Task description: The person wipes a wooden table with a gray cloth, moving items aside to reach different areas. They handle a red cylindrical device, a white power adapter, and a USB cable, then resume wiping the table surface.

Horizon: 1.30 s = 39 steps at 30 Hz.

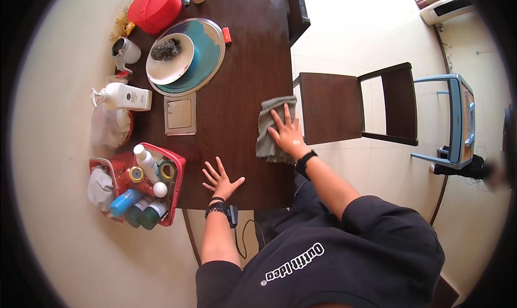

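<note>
Spread flat on a grey-green cloth (268, 136), my right hand (288, 136) presses it against the right edge of the dark wooden table (234, 106). Its fingers are splayed over the fabric, not curled around it. My left hand (221, 182) rests palm down on the tabletop near the front edge, fingers apart and nothing in it. To the left of that hand stands a red plastic basket (180, 178) with bottles, a roll of tape and a white ball-shaped item. Beyond it lies a square, clear-framed case (180, 114).
A white bowl (181, 71) holding a dark scouring pad (166, 50) sits on a round teal tray (210, 53). A white pump bottle (131, 97), a mug (128, 51) and a red cover (155, 9) line the wall side. A wooden chair (333, 108) stands at the right.
</note>
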Available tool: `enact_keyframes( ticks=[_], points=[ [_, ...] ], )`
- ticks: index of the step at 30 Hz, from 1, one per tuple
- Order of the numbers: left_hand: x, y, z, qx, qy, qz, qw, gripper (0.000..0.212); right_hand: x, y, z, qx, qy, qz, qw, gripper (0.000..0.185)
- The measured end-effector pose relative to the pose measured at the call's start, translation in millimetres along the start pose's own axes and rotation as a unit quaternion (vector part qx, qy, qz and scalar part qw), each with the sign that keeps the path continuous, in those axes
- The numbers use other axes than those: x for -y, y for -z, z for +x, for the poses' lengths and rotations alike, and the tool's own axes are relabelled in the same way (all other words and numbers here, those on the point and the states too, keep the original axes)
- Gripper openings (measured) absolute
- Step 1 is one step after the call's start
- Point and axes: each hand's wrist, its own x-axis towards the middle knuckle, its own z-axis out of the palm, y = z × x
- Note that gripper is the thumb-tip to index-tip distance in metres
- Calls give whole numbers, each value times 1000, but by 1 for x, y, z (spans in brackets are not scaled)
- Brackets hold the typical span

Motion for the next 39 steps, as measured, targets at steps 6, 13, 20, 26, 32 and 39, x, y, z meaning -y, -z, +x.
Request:
enact_keyframes(
  ticks=[6,13,20,26,32,39],
  points=[
    [-8,1,5,12,8,-5,1000,131,-43,-16,134,-13,-51,2,999,64],
    [-10,4,9,37,26,10,999,132,-79,-14,272,105,-135,53,984,76],
    [-11,7,10,45,25,-10,999,131,-95,-8,315,214,-182,24,959,85],
    [-12,6,4,30,15,-34,999,130,-82,-3,301,161,-158,31,974,81],
    [4,-4,-4,37,8,-18,999,131,-53,-20,223,40,-49,-95,993,77],
    [21,-8,-13,58,-14,-7,998,131,11,-17,60,100,146,-110,978,74]
  ],
)
